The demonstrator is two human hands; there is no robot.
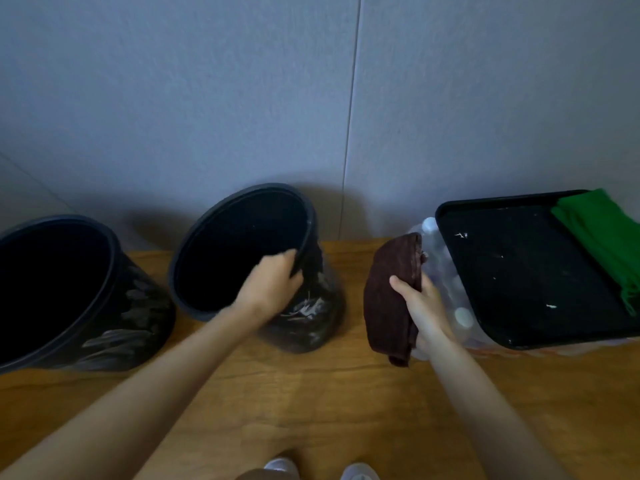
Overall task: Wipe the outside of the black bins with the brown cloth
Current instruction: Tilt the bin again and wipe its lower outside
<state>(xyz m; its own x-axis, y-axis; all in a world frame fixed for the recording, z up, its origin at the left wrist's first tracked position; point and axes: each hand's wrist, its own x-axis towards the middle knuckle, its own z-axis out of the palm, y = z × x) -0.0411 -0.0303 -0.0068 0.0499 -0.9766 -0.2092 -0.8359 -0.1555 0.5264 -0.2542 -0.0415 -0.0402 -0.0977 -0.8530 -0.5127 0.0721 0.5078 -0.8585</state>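
Two round black plastic bins stand side by side on the brown wooden floor [311, 410] against the grey wall [207, 98]: the left bin [131, 306] and the middle bin [311, 317], both with pale smears on the outside. My left hand [273, 285] grips the rim of the middle bin, with the fingers curled over the edge, and the bin seems to lean toward me. My right hand [422, 306] holds the folded brown cloth [391, 299] in the air with the thumb across it, near the bin but not touching it. I think the main risk is this lean. If I press the cloth hard on the side, the bin can slide or twist out of my grip and knock the left bin. The cloth hangs loose at its lower end, so it may bunch and pass over the dried smears. Just behind my right hand a flat black tray [519, 271] with a green cloth [602, 237] rests on something of clear plastic, and a wide arm movement could push it.
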